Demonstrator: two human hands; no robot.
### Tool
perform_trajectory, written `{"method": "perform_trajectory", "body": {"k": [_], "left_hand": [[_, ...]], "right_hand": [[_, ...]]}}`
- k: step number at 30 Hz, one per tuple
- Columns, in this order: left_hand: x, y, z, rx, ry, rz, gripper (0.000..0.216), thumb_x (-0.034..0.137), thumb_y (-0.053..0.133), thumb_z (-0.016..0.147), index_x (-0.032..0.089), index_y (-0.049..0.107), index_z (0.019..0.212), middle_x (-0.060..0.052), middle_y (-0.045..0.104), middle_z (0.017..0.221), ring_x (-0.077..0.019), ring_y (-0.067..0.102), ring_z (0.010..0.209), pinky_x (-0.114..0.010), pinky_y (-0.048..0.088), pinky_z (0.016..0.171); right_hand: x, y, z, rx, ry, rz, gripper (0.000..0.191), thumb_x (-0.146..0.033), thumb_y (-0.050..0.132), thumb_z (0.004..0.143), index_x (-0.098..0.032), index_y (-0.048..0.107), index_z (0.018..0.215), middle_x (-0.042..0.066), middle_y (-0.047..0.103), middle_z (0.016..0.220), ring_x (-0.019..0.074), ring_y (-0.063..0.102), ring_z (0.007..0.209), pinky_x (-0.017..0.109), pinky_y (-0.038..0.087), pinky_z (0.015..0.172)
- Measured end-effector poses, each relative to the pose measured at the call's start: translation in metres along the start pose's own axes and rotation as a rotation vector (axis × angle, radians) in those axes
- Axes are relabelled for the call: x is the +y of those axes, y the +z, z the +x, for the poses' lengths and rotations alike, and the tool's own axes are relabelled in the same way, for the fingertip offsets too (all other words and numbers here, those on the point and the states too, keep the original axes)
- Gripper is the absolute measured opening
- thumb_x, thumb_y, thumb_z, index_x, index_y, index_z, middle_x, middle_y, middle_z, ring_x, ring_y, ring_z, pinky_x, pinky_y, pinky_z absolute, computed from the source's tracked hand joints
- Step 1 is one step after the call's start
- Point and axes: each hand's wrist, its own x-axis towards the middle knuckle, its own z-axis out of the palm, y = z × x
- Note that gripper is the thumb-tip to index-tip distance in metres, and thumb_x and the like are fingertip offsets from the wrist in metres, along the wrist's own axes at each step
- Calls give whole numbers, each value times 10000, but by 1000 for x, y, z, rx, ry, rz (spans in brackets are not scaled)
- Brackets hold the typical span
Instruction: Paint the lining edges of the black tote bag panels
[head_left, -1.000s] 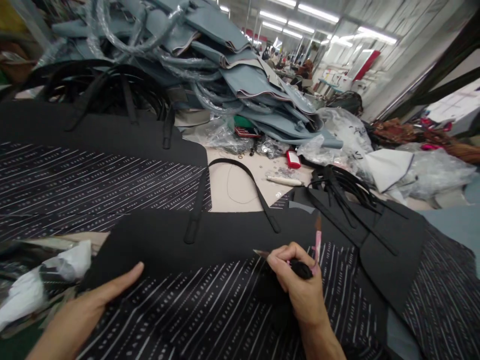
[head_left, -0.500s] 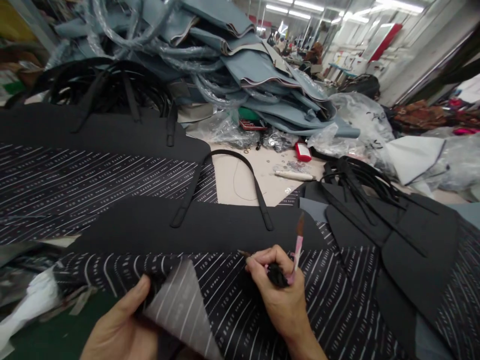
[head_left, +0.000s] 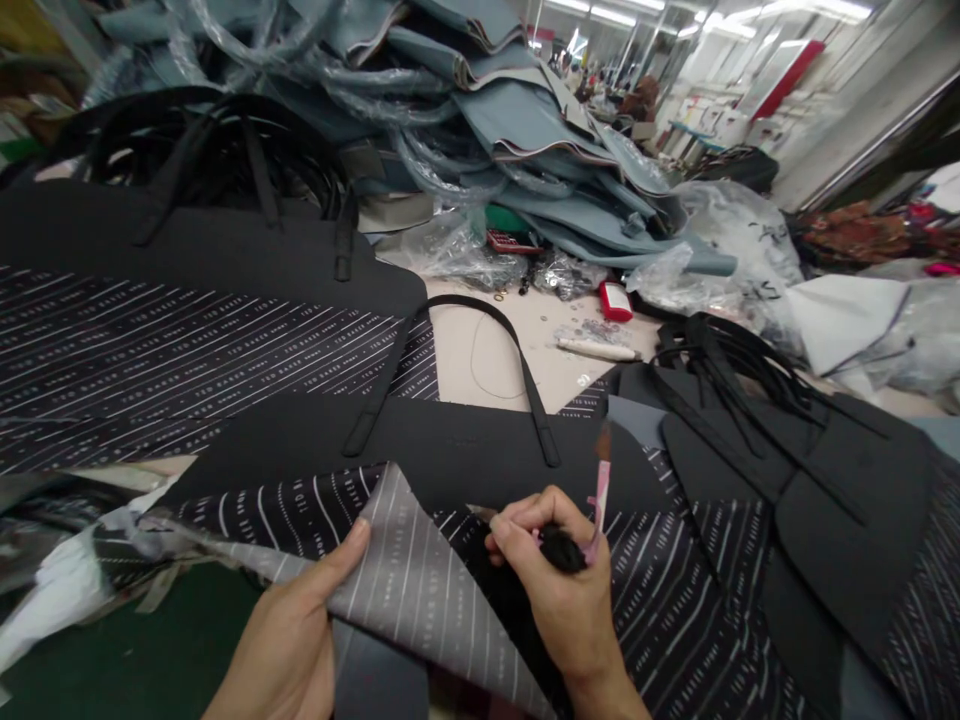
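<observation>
My left hand (head_left: 300,620) pinches the raised edge of a black lining fabric (head_left: 315,510) with white stripes and lettering. Its grey underside (head_left: 442,590) faces up where it folds over. The lining joins a smooth black panel (head_left: 442,450) that has a strap handle (head_left: 495,315). My right hand (head_left: 559,590) is closed around a slim pointed tool (head_left: 602,480) with a pink shaft and a brownish upper end; its exact kind is unclear. A black bunched part shows in the palm. The tool's thin point lies near the seam between panel and lining.
More black panels with straps lie at the left (head_left: 285,250) and right (head_left: 847,490). Behind rises a pile of blue-grey pieces (head_left: 555,130) with plastic-wrapped handles. A white pen-like tool (head_left: 596,349), a red box (head_left: 616,301) and plastic bags (head_left: 742,240) are on the table.
My left hand has moved up and to the right, lifting and folding the lining so more grey underside shows. My right hand stays nearly in place with the tool.
</observation>
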Motion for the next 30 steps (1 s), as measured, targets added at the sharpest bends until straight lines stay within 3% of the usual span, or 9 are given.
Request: {"method": "perform_trajectory", "body": {"k": [7, 10, 15, 23, 30], "left_hand": [[-4, 0, 6, 24, 31, 64, 317, 33, 654, 824, 120, 712, 1123, -120, 759, 1062, -319, 695, 1065, -402, 632, 827], [-5, -1, 7, 44, -1, 31, 326, 44, 659, 827, 127, 711, 1137, -115, 763, 1050, -316, 693, 1069, -387, 630, 831], [-5, 0, 1, -44, 5, 13, 483, 48, 720, 778, 204, 668, 1232, -86, 757, 1093, -313, 688, 1080, -409, 620, 851], [1, 12, 6, 58, -165, -27, 404, 209, 789, 751, 145, 708, 1141, -145, 762, 1031, -354, 725, 959, -470, 608, 843], [1, 8, 4, -33, -147, 25, 358, 175, 770, 772, 151, 704, 1123, -132, 769, 979, -348, 714, 998, -452, 611, 821]], "right_hand": [[-2, 10, -3, 53, -35, -77, 257, -233, 692, 844, -206, 546, 634, -23, 634, 647, 141, 618, 632, 257, 495, 659], [-3, 11, -1, 50, -52, -122, 248, -236, 684, 849, -206, 555, 640, -20, 640, 651, 139, 621, 629, 248, 493, 647], [-3, 12, -1, 29, -57, -183, 239, -220, 675, 853, -206, 556, 646, -9, 641, 660, 146, 626, 640, 239, 501, 630], [-1, 9, -2, 36, -93, -143, 249, -200, 665, 870, -206, 556, 645, -17, 632, 643, 135, 619, 616, 235, 498, 619], [3, 7, -3, 58, -123, -156, 222, -185, 679, 865, -204, 569, 673, -10, 644, 664, 144, 631, 629, 243, 505, 610]]}}
